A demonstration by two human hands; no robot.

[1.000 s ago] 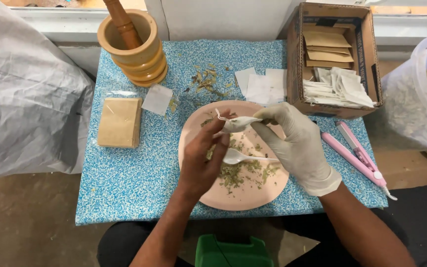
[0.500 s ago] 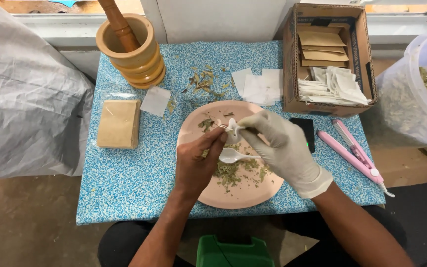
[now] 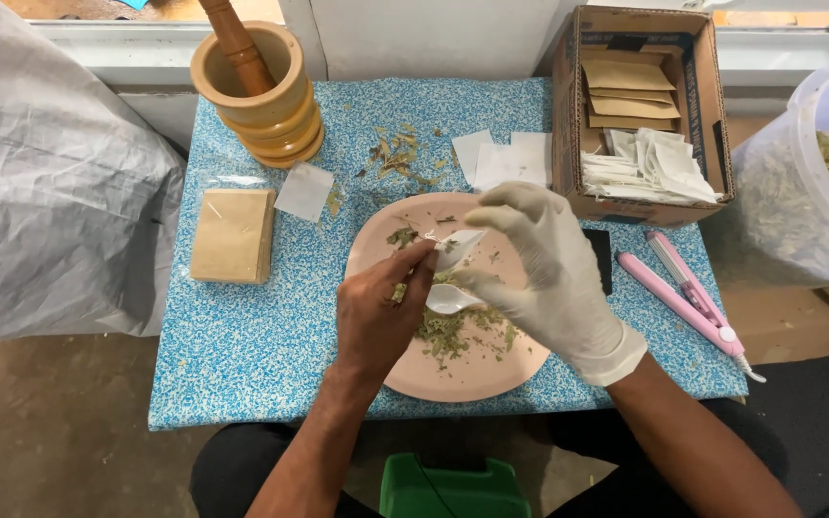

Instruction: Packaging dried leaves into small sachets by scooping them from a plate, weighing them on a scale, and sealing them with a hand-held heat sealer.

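the small white sachet (image 3: pixel 458 247) sits in the air just above the pink plate (image 3: pixel 491 369), pinched between the two hands. it is a thin, pale, slightly translucent paper pouch, crumpled at its upper corner and tilted, with its mouth turned toward the bare left hand (image 3: pixel 376 317). the gloved right hand (image 3: pixel 544 278) — in a whitish latex glove — has its thumb and forefinger closed on the sachet's right edge, the other fingers fanned loosely above. the left hand's fingers are curled tight around the handle of a small white spoon (image 3: pixel 451 299), whose bowl lies just below the sachet, over the plate; its fingertips also touch the sachet's left edge.

on the plate lies a scatter of dried green herb (image 3: pixel 453 331), flaky and leafy, thickest under the hands and thinner near the far rim. the plate rests on a blue speckled table (image 3: pixel 242 355).

well apart to the far left stands a wooden mortar (image 3: pixel 261 96) with a pestle (image 3: pixel 232 38) leaning in it — beside it a tan packet stack (image 3: pixel 232 235). to the right are a cardboard box (image 3: pixel 640 105) of flat sachets and a pink heat sealer (image 3: pixel 688 297). loose empty sachets (image 3: pixel 501 158) lie just beyond the plate.
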